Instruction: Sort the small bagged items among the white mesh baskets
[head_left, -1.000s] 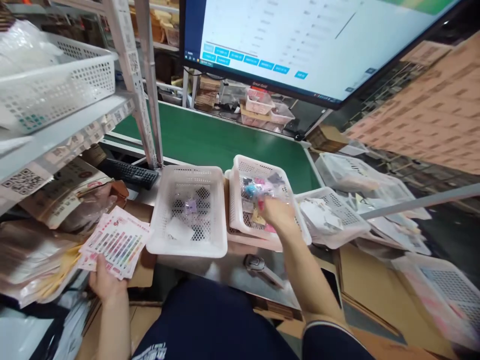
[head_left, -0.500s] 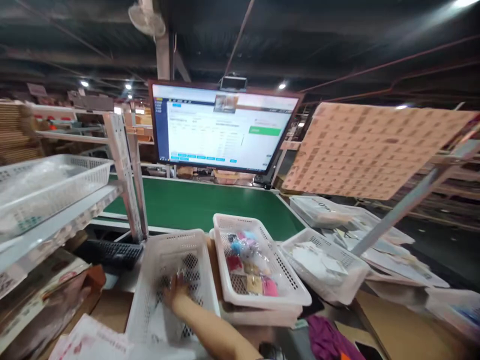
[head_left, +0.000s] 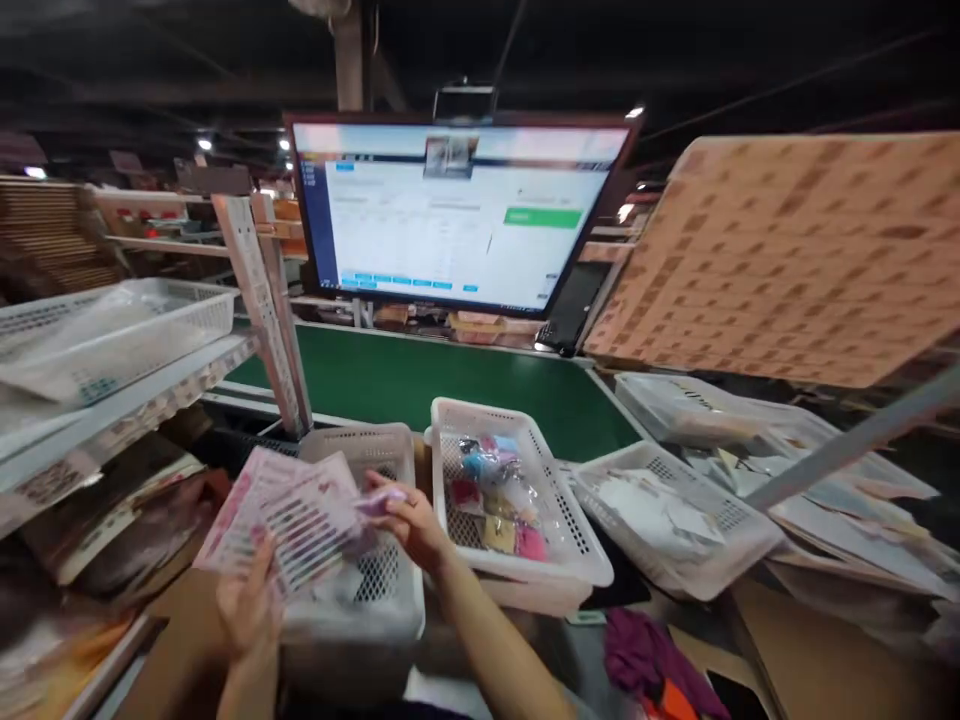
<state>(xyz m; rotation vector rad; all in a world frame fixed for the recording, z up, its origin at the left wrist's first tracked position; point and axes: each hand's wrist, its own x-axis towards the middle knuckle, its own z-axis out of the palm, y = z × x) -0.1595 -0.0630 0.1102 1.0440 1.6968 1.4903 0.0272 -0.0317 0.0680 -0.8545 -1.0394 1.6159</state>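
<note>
My left hand (head_left: 249, 600) is closed on pink-and-white printed cards (head_left: 307, 520), which fan out above the left white basket (head_left: 397, 610). Just right of the cards, my right hand (head_left: 409, 515) pinches a small purple packet (head_left: 381, 499). Beneath both hands, the left basket holds pale items, partly hidden by the cards and blurred. To the right of my right hand stands a second white basket (head_left: 592, 565) with small colourful items in clear bags (head_left: 499, 490).
A monitor (head_left: 450, 230) hangs over a green surface (head_left: 375, 375). White papers fill a basket (head_left: 675, 580) on the right. At the left is a shelf (head_left: 127, 400) with another basket (head_left: 172, 320). A purple cloth (head_left: 652, 660) lies near the front.
My right hand has lifted out of the left basket and now holds a purple packet. My left hand has come into view with the printed cards. The camera view has shifted.
</note>
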